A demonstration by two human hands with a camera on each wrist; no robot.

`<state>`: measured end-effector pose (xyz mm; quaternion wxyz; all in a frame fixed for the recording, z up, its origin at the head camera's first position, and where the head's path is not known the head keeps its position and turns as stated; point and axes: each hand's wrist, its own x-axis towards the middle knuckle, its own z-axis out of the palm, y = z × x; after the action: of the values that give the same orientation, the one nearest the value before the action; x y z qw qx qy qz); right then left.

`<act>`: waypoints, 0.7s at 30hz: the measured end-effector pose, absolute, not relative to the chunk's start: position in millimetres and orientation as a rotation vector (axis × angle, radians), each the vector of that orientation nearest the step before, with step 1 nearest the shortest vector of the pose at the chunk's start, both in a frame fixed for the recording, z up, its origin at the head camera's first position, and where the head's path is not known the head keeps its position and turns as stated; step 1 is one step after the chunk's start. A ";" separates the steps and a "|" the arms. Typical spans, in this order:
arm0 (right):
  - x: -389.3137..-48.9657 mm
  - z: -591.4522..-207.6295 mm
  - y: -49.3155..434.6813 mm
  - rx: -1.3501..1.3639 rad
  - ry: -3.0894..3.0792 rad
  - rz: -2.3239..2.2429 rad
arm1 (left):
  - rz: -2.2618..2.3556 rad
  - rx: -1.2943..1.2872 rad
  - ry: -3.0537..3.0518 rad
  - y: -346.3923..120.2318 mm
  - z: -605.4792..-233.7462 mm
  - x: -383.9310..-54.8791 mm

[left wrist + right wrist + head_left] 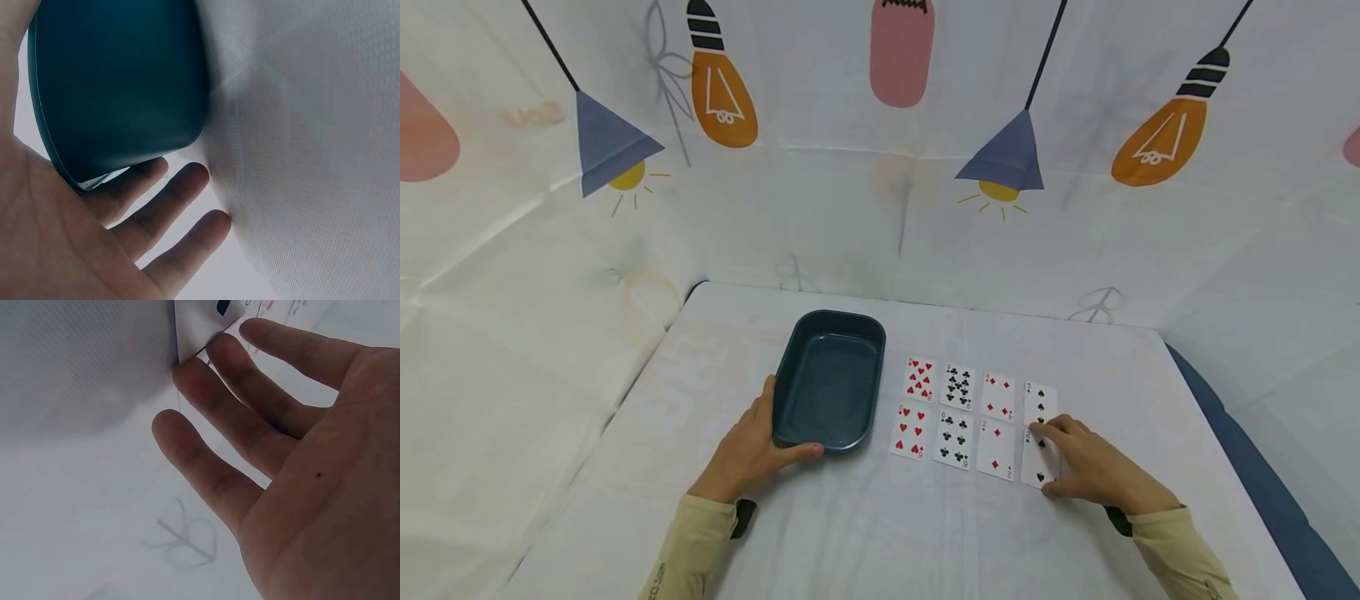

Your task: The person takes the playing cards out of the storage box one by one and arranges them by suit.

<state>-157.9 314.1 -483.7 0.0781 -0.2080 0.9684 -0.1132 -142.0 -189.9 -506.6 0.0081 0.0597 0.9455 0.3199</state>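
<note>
My left hand (pixel 751 448) spans the near left corner of a dark teal rectangular dish (pixel 827 383), thumb along its near side and fingers at its left wall. In the left wrist view the fingers (pixel 169 209) extend loosely beside the dish's outer wall (pixel 125 81). My right hand (pixel 1093 467) rests over a two of spades (pixel 1036 467), with the thumb at its near edge and fingertips at its upper part. The right wrist view shows fairly relaxed fingers (pixel 231 419) close to a white card's corner (pixel 197 331). Whether they pinch it is unclear.
Face-up playing cards lie in two rows right of the dish, among them a two of diamonds (pixel 996 448), a four of diamonds (pixel 998 396) and a six of hearts (pixel 910 431). Another spade card (pixel 1041 400) lies above the two of spades. White cloth (pixel 865 533) covers the table.
</note>
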 end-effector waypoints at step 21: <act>-164.3 -475.5 313.2 -0.494 3.024 -0.449 | 0.986 0.187 2.990 -190.3 -508.0 -140.2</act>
<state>-164.3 313.2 -475.5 0.0222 -0.1595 0.9762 -0.1449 -140.2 -190.3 -508.0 -0.0060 0.0594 0.9480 0.3127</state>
